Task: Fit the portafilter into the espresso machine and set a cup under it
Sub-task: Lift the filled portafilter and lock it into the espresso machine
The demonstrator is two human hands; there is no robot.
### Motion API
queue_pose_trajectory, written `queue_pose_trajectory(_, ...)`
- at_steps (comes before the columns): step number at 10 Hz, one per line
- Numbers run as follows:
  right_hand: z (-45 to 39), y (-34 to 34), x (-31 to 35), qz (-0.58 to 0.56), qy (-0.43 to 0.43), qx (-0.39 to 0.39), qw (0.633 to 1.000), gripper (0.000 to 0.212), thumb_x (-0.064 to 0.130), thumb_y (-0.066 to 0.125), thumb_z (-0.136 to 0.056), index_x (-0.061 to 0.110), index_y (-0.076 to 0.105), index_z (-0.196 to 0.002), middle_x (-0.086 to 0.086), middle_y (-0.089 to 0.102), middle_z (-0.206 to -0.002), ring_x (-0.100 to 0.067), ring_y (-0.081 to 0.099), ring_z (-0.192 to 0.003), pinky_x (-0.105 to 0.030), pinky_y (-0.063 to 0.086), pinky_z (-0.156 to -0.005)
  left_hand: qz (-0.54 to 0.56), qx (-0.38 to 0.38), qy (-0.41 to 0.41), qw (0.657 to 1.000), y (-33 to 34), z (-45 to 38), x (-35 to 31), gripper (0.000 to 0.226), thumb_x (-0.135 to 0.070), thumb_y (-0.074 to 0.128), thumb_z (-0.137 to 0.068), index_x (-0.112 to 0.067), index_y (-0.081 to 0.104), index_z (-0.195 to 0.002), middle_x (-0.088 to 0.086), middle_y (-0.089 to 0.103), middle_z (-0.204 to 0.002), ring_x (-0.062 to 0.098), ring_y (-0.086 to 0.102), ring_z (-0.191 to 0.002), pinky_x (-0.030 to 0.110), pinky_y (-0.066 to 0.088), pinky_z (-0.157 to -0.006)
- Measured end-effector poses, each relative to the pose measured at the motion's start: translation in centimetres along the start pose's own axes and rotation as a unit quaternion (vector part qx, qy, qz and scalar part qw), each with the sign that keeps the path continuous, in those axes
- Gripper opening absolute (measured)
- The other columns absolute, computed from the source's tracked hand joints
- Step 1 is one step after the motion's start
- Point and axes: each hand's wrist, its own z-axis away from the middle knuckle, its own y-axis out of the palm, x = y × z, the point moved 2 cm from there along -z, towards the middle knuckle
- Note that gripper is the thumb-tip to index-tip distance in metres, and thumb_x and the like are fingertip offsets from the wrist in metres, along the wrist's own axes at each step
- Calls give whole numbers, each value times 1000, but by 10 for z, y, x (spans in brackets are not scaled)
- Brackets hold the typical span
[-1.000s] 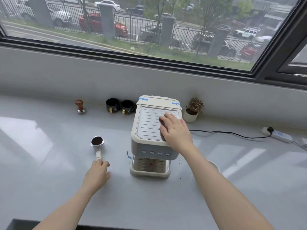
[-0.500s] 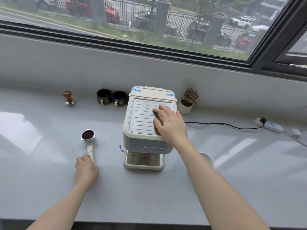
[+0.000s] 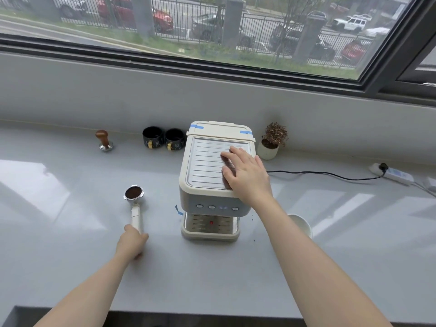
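Observation:
A cream espresso machine [image 3: 212, 185] stands mid-counter, its drip tray facing me. My right hand [image 3: 247, 175] lies flat on the machine's ribbed top, fingers spread. Left of the machine the portafilter [image 3: 134, 197] lies on the counter, its metal basket full of dark ground coffee and its white handle pointing toward me. My left hand [image 3: 132, 241] is closed around the near end of that handle. A white cup [image 3: 300, 224] sits on the counter right of the machine, partly hidden behind my right forearm.
Two black cups [image 3: 162, 138] and a wooden-handled tamper [image 3: 105, 140] stand by the back wall. A small potted plant [image 3: 271, 142] sits right of the machine. A black cable runs to a power strip [image 3: 391, 173] at right. The counter's front edge [image 3: 212, 315] is near me.
My left hand has closed round the portafilter handle. The right hand has stayed flat on the machine's top. The camera has tipped slightly.

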Motion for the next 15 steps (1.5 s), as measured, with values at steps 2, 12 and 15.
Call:
queue_pose_trajectory(2, 0, 0, 3, 1, -3, 3, 1000, 43, 44, 32, -96, 41, 38, -139, 14, 28, -157, -7, 17, -146, -37, 2, -121, 51, -3, 11, 999, 1, 7, 11, 18, -4, 51, -87, 3, 40, -99, 19, 53, -75, 29, 54, -52, 33, 46, -49)
queue_pose_trajectory(12, 1, 0, 1, 2, -6, 2, 1000, 44, 44, 31, -96, 40, 38, -139, 13, 28, -157, -8, 18, -146, -38, 3, -121, 32, 40, 223, 974, -7, 100, -30, 15, -13, 63, -74, -25, 62, -82, -1, 59, -62, 19, 49, -53, 29, 37, -49)
queue_pose_trajectory(15, 0, 0, 1, -2, -2, 1, 1000, 44, 45, 32, -96, 40, 39, -138, 13, 29, -157, -8, 18, -146, -38, 2, -121, 43, 63, 234, 969, -4, 98, -50, 16, -14, 64, -76, -27, 64, -85, -1, 60, -68, 16, 49, -56, 26, 37, -49)
